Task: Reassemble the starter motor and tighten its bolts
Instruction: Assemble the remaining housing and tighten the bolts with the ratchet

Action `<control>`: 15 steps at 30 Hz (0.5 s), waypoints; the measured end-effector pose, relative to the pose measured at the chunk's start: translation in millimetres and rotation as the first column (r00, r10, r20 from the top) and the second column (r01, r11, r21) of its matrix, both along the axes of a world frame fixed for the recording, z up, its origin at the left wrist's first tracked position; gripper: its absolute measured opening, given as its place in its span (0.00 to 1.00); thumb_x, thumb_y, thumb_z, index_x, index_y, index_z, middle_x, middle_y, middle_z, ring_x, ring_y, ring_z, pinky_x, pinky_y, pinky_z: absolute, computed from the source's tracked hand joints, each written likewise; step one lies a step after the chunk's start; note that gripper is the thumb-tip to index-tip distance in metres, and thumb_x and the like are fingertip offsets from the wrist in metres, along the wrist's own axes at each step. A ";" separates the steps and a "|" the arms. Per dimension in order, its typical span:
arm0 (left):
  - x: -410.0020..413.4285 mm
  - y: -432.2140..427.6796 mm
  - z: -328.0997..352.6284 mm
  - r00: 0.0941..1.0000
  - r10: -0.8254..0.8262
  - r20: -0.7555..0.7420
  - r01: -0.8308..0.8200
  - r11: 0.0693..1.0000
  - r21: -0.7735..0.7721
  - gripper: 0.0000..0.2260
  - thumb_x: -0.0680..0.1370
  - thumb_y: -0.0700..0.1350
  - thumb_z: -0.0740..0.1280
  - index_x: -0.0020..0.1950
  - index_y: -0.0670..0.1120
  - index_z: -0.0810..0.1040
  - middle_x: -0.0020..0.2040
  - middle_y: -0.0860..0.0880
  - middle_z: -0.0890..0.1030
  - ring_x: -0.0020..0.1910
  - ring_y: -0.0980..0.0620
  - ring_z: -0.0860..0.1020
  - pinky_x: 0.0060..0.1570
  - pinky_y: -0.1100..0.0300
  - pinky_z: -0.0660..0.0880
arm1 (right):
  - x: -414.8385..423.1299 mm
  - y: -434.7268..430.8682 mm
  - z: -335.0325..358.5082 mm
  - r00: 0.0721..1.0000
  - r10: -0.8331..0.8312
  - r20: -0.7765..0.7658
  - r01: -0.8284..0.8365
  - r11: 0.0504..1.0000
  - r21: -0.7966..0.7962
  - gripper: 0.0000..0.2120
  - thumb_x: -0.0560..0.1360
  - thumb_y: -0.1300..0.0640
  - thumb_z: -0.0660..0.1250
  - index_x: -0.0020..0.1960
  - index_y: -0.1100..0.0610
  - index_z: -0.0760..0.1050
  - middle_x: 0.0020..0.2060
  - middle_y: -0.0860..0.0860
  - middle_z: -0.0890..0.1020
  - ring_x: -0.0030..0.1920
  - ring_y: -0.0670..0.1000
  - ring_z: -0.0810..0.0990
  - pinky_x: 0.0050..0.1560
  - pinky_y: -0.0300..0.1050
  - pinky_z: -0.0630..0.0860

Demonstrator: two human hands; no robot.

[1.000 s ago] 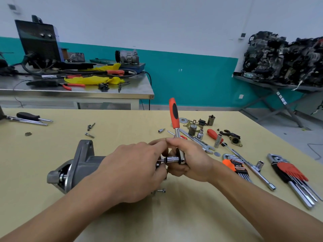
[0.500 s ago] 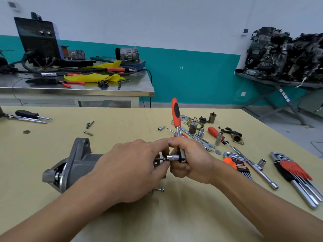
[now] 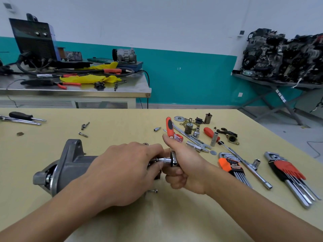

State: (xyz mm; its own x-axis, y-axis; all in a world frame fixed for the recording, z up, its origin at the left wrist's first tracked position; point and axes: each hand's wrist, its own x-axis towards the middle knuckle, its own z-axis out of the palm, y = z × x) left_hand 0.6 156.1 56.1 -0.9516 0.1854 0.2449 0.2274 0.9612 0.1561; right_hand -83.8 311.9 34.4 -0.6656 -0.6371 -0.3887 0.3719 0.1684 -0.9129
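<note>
- Yellow worktop [image 3: 122, 224] carries the starter motor [image 3: 70, 165], lying on its side, likely so its rear end faces the ratchet [image 3: 169, 126].
- Left hand [image 3: 125, 172] curls over the motor's rear to steady it and pinches the socket [image 3: 165, 160].
- Right hand [image 3: 185, 170], just right of the motor, grips the ratchet head, thumb raised.

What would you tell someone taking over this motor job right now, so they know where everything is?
Left hand grips the rear of the starter motor, which lies on its side on the yellow table.
Right hand grips the ratchet near its head, with the socket against the motor's rear end.
Done: the housing looks assembled.
Left: finish tightening there (the fastener itself is hidden). A loose bolt lies beside the motor and probably needs fitting too.
</note>
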 end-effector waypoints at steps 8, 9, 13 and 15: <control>-0.5 -2.6 -1.7 1.000 -0.001 0.000 0.001 1.000 0.003 0.09 0.82 0.62 0.50 0.51 0.61 0.65 0.42 0.58 0.75 0.42 0.54 0.74 0.40 0.55 0.72 | -11.2 38.3 3.2 0.798 0.154 -0.582 -0.112 0.988 0.108 0.16 0.83 0.47 0.59 0.45 0.58 0.73 0.33 0.51 0.74 0.31 0.49 0.73 0.30 0.40 0.69; -0.6 -3.4 -2.2 1.000 -0.002 -0.004 0.002 1.000 0.002 0.09 0.81 0.62 0.50 0.51 0.61 0.66 0.42 0.58 0.75 0.42 0.54 0.74 0.39 0.55 0.72 | -11.7 41.1 4.5 0.777 0.188 -0.601 -0.142 0.982 0.124 0.13 0.83 0.49 0.60 0.47 0.57 0.74 0.34 0.50 0.76 0.33 0.50 0.77 0.31 0.40 0.72; -2.0 -6.0 -3.0 1.000 0.001 0.000 -0.001 1.000 0.002 0.09 0.82 0.62 0.50 0.51 0.60 0.66 0.41 0.59 0.74 0.42 0.55 0.74 0.38 0.56 0.70 | -12.3 40.5 3.5 0.725 0.196 -0.660 -0.169 0.980 0.105 0.07 0.81 0.52 0.63 0.50 0.54 0.76 0.39 0.49 0.82 0.40 0.52 0.84 0.37 0.43 0.79; -2.5 -7.4 -3.1 1.000 0.003 -0.003 -0.003 1.000 0.000 0.09 0.82 0.62 0.50 0.51 0.60 0.66 0.40 0.59 0.74 0.41 0.55 0.73 0.36 0.56 0.68 | -12.2 40.5 1.9 0.673 0.171 -0.720 -0.151 0.984 0.093 0.04 0.80 0.53 0.65 0.51 0.52 0.77 0.40 0.49 0.83 0.42 0.51 0.85 0.40 0.43 0.80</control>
State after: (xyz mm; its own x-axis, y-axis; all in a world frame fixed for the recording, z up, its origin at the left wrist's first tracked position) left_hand -1.9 148.8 53.0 -0.9515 0.1824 0.2477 0.2249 0.9619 0.1555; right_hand -96.1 352.3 36.3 -0.6330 -0.7590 0.1525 -0.4363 0.1871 -0.8801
